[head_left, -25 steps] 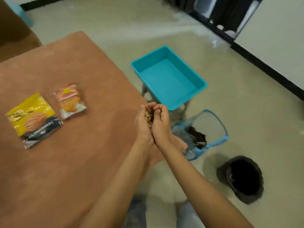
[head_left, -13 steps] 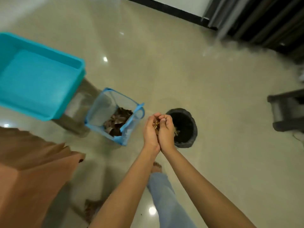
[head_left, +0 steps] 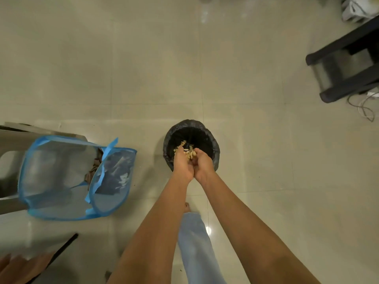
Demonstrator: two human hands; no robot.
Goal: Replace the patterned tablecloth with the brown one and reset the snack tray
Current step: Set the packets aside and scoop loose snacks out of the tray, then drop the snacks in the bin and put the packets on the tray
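My left hand (head_left: 182,163) and my right hand (head_left: 203,163) are held side by side, cupped, above a black-lined bin (head_left: 213,146) on the floor. Tan snack pieces (head_left: 185,150) spill from between the hands over the bin's mouth. The fingertips point down into the bin and are partly hidden. A corner of the brown tablecloth (head_left: 19,267) shows at the bottom left. A blue mesh basket (head_left: 61,181) stands to the left, with dark patterned cloth (head_left: 94,168) bunched inside it.
A grey stool (head_left: 12,144) stands behind the basket. Black furniture legs (head_left: 346,64) and loose cables (head_left: 365,107) lie at the right, with a white bag (head_left: 356,7) in the top right corner. My trouser leg and foot (head_left: 194,242) are below the hands.
I turned from the table to the floor. Both hands carried the snack pieces over the black bin and have tipped forward, so the pieces now fall out.
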